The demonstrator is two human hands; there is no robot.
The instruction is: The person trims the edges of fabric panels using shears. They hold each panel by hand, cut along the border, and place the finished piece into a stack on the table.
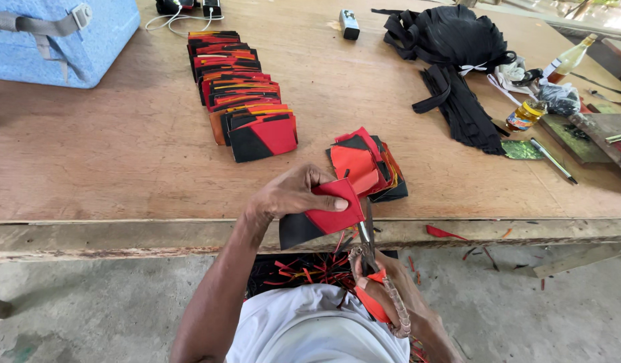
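Bare tabletop (122, 154) open left, row of red-black pieces (246, 101) mid-table, loose pile (367, 165) just ahead

Single head-mounted view, looking steeply down and forward from above the torso. Close on the hands at bottom centre, near the front edge of the tabletop (122, 154). Faces across the wooden top toward its far side — blue box (62, 40) top left, black fabric pile (451, 40) top right. Concrete floor (89, 309) visible below the edge. Wide lens — no second view to overlap.
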